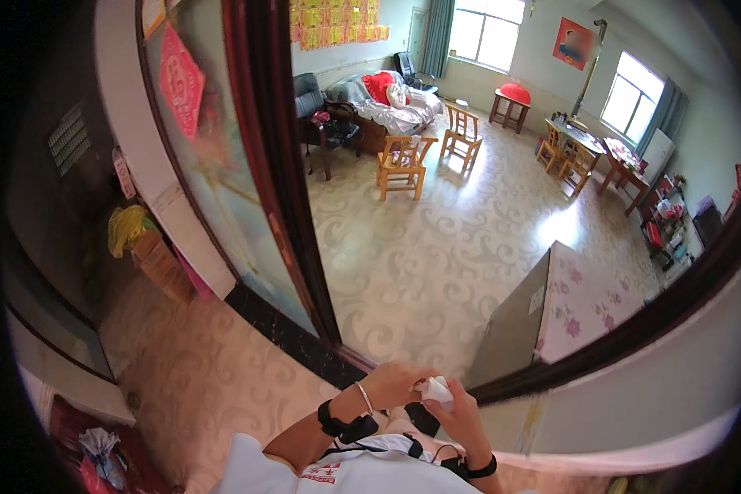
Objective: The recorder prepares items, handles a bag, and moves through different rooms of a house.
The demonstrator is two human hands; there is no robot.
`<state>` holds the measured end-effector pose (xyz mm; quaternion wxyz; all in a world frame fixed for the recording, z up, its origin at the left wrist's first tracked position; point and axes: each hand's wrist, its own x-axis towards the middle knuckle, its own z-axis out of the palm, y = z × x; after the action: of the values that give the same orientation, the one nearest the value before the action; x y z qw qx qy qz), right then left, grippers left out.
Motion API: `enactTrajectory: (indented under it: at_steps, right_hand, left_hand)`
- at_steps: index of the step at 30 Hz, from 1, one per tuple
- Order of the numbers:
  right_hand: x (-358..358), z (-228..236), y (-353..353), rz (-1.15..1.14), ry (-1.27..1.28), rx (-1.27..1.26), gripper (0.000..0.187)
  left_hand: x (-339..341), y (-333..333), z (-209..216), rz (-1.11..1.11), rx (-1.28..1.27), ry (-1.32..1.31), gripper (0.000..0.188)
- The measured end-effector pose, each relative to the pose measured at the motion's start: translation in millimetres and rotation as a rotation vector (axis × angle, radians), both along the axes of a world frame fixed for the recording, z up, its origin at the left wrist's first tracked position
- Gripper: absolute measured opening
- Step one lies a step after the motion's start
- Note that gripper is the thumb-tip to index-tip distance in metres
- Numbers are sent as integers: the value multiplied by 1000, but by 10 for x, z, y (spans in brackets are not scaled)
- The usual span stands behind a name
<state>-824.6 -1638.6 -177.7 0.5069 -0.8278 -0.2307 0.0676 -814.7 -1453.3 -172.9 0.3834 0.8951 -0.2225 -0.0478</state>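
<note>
In front of my waist, my right hand (461, 416) has its fingers closed round a small white crumpled wad (438, 390). It looks like tissue or thin cloth, but I cannot tell which. My left hand (393, 381) reaches in from the left, its fingers bent and pinched at the wad's left side. The left fingertips are partly hidden. Black bands sit on both wrists, and a bangle (364, 397) circles the left one.
I stand at a doorway with a dark-framed glass sliding door (222, 165) and a black threshold (284, 329). Beyond are wooden chairs (403, 167), a sofa (399, 103) and a table (580, 136). A flower-topped cabinet (584, 300) stands right; a cardboard box (163, 265) is left.
</note>
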Motion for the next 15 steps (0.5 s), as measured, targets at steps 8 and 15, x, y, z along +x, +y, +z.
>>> enactTrajectory:
  at_steps: [8, 15]
  right_hand:
    - [1882, 145, 456, 35, -90, -64, 25]
    - [3394, 268, 1046, 193, 115, 9, 17]
  left_hand:
    - [1592, 367, -19, 138, -41, -148, 33]
    - [2720, 941, 352, 304, -262, -36, 36]
